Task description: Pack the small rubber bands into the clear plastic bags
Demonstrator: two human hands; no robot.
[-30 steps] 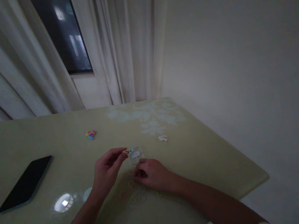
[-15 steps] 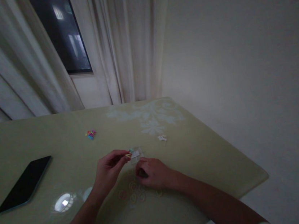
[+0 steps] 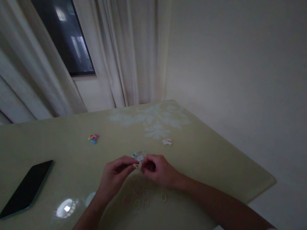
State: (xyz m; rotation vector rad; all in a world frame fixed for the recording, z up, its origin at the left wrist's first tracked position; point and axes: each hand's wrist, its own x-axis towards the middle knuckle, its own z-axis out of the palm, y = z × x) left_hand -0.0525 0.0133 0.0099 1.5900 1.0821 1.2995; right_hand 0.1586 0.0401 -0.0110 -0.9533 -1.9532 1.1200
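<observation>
My left hand [image 3: 116,174] pinches a small yellowish band [image 3: 136,165] between thumb and fingertips. Close beside it on the right, my right hand [image 3: 159,170] has its thumb and forefinger pressed together near the band; what they grip is too small to make out. Just beyond the fingertips lies a small clear plastic box [image 3: 141,154], with a little green item [image 3: 134,155] at its left. Nearer the front, several pale rings lie on the tabletop, among them a yellowish ring [image 3: 164,197] and a reddish ring [image 3: 126,200].
On the table [image 3: 218,166], a dark tablet [image 3: 27,189] lies at the left. A pile of small colourful pieces [image 3: 93,138] sits farther back, and white pieces [image 3: 167,142] lie right of the box. Curtains [image 3: 133,42] and a wall stand behind.
My left hand has shifted slightly right with the band. My right hand has risen from near the rings towards the left fingertips, uncovering more of the rings.
</observation>
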